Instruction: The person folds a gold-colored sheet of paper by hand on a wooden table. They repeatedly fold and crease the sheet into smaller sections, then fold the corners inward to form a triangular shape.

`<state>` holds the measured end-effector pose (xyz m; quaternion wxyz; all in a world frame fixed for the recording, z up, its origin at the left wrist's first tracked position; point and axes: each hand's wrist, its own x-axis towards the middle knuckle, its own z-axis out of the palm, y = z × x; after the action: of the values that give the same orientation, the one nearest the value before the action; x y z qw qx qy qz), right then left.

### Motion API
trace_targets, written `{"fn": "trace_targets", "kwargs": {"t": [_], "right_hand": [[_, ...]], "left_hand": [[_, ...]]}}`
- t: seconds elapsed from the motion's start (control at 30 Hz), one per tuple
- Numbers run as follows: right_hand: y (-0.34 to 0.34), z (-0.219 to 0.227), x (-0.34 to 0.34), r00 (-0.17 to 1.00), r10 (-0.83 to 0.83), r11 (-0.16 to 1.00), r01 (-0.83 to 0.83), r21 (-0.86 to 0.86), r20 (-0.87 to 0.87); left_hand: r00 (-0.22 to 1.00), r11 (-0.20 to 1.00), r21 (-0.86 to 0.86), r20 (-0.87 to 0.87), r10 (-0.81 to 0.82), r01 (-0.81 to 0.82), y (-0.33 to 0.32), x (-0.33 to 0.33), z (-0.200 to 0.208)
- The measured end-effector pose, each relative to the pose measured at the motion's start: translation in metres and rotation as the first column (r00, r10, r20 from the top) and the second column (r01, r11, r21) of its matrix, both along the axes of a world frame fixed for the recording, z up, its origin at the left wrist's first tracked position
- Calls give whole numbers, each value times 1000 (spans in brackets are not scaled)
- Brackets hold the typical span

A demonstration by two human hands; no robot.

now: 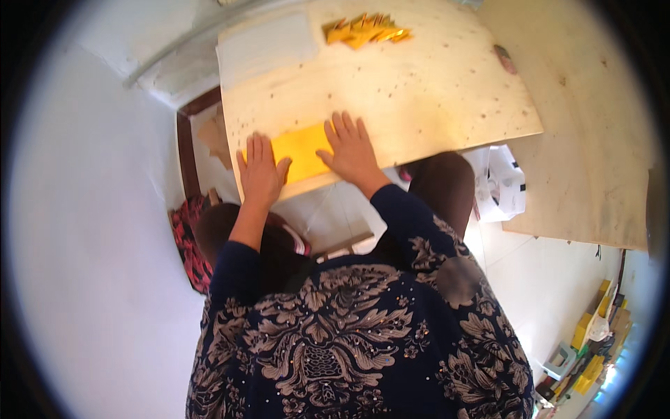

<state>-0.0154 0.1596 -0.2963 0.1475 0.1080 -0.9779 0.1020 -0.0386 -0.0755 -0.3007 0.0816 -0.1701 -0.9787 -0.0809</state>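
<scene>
A flat yellow sheet, perhaps paper or card (300, 152), lies along the near edge of the wooden table (447, 98). On its left end rests my left hand (262, 171), fingers stretched forward and thumb out to the side. My right hand (351, 153) lies flat over its right end, with the fingers spread. Neither hand grips anything. Toward the far side of the table is a loose pile of small shiny golden-yellow packets (366, 31), away from both hands.
A pale translucent sheet (269, 45) covers the table's far left corner. Near the right edge sits a small dark reddish object (504, 59). A white plastic bag (504, 183) stands below on the right, and yellow boxes (590, 373) lie on the floor beyond.
</scene>
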Motion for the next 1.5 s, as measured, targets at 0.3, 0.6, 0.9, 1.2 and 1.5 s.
{"fn": "trace_targets", "kwargs": {"t": [0.3,0.6,0.9,1.2,1.5], "right_hand": [[-5,2,11,996,-64,993,58,103,62],[-7,-8,19,988,-39,999,45,32,-146],[-66,4,-4,981,158,986,-164,-41,-112],[22,-2,39,999,-20,1000,21,22,-38],[42,30,86,976,-191,880,216,-423,101]], "left_hand": [[955,957,173,145,-259,233,56,22,31],[995,999,12,88,-39,38,17,32,11],[996,997,-71,88,29,-23,1,29,9],[994,1000,-17,109,10,-8,3,33,18],[913,909,91,-20,-407,407,80,55,27]]}}
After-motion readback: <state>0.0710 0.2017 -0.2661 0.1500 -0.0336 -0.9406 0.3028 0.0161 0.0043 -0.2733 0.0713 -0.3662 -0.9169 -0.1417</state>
